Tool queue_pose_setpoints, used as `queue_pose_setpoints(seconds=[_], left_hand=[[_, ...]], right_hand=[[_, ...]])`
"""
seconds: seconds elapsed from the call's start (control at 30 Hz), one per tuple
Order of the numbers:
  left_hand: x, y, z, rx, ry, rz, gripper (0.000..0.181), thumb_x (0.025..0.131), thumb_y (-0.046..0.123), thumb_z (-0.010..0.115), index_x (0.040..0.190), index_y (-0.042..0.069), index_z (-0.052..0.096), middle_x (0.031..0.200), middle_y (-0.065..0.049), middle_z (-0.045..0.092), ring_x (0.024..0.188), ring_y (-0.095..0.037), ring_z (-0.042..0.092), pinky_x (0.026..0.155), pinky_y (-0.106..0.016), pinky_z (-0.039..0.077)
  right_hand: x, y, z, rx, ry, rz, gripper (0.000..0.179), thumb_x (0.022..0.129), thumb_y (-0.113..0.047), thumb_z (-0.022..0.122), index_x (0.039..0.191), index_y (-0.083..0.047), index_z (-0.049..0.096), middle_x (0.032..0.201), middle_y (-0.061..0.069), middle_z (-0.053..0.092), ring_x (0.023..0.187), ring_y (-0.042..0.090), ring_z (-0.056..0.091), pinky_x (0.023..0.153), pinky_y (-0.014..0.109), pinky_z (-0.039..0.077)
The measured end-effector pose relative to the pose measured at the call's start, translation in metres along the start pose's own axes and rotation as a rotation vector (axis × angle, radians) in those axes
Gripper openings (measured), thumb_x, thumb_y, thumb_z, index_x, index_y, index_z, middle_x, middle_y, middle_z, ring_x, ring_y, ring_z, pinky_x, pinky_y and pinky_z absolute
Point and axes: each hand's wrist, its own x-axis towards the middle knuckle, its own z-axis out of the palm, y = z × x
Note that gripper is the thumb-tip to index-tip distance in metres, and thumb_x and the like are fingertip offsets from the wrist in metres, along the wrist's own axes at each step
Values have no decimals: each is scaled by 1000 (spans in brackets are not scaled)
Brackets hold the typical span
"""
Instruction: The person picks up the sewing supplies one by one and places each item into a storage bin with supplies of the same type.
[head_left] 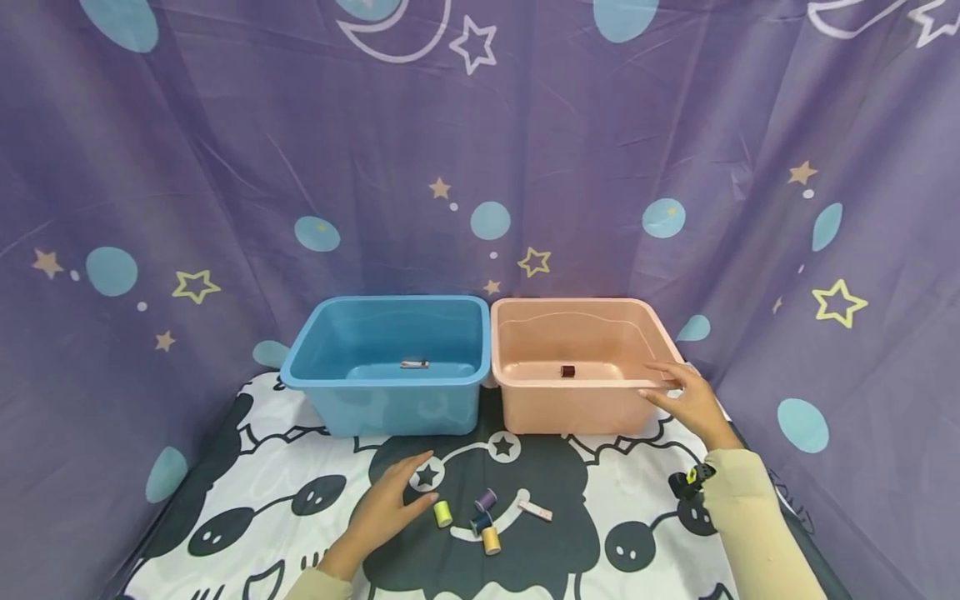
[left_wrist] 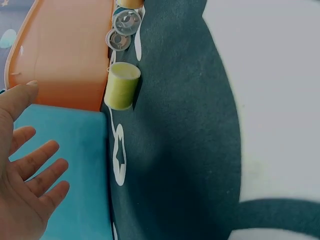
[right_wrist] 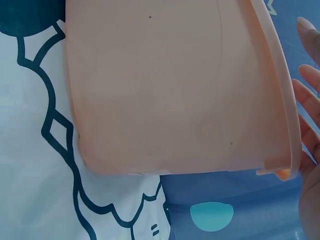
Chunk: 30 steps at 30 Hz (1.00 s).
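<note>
My left hand (head_left: 390,510) is held over the cloth with spread fingers and nothing in them. Just right of its fingertips stands a yellow-green thread spool (head_left: 442,513), seen larger in the left wrist view (left_wrist: 122,86). Beyond it lie a purple spool (head_left: 486,500), a navy spool (head_left: 481,523) and a yellow-orange spool (head_left: 491,541), grouped closely. A small, flat pale-pink piece (head_left: 536,510) is to their right. Over the right rim of the peach bin (head_left: 577,408), my right hand (head_left: 693,404) has its fingers extended and holds nothing. Inside that bin rests a dark red-brown spool (head_left: 567,371).
A blue bin (head_left: 397,408) stands left of the peach one, with a small flat pale piece (head_left: 414,364) on its floor. Both bins back onto a purple curtain (head_left: 420,125). Underneath is a black-and-white patterned cloth (head_left: 285,454). A black device (head_left: 690,481) sits at the right wrist.
</note>
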Motion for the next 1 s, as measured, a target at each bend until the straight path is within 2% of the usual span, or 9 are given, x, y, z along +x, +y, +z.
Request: queue_pose_setpoints(seconds=[0.07,0.13,0.23,0.3,0.5,0.67,0.87,1.0], left_hand=[[-1,0,2,-2,6,-4,62,83,31,72,138,16,47,135,-10,52,124,-33,48,99,-53,40],[-2,-1,3,-9,18,0,62,83,30,72,137,15,48,134,-11,53,123,-33,49,99,-53,41],[-2,-2,4,-32,32,9,61,83,28,73,136,12,49,133,-11,54,121,-33,50,98,-53,41],[-2,-3,4,-52,38,19,61,82,28,73,136,10,49,132,-12,54,120,-33,51,98,-53,41],[-3,-4,5,-68,58,33,60,80,27,75,133,11,52,130,-11,56,118,-32,53,97,-51,43],[-5,-5,8,-76,54,25,61,79,29,75,133,11,52,131,-11,56,118,-32,52,97,-52,43],[-4,-6,14,-99,41,15,63,79,32,76,133,11,52,132,-9,55,120,-32,52,98,-52,42],[-4,-8,20,-89,49,19,62,78,33,76,132,12,53,131,-8,56,120,-31,52,98,-51,41]], right_hand=[[1,0,1,-7,-8,2,52,79,-24,77,124,-3,60,124,19,57,114,39,50,86,49,47],[3,0,2,-14,-12,3,52,79,-23,77,124,-3,60,124,19,57,114,37,50,84,38,48],[6,0,2,-16,-9,2,52,78,-22,78,123,-4,61,122,18,58,112,32,49,81,26,45],[8,-1,2,-11,-9,-1,51,77,-22,78,122,-3,61,120,17,59,111,32,48,81,24,43],[10,0,2,0,-11,-4,48,76,-20,79,118,-3,64,116,14,61,107,24,47,82,23,41],[10,0,2,-4,-14,-1,44,75,-21,80,113,-3,67,113,15,63,103,21,46,82,30,39],[13,4,2,-32,-27,-19,38,74,-22,81,107,-6,70,109,12,64,99,12,46,83,24,39],[15,7,2,-59,-39,-36,32,74,-21,81,100,-6,72,101,13,65,93,13,47,79,25,39]])
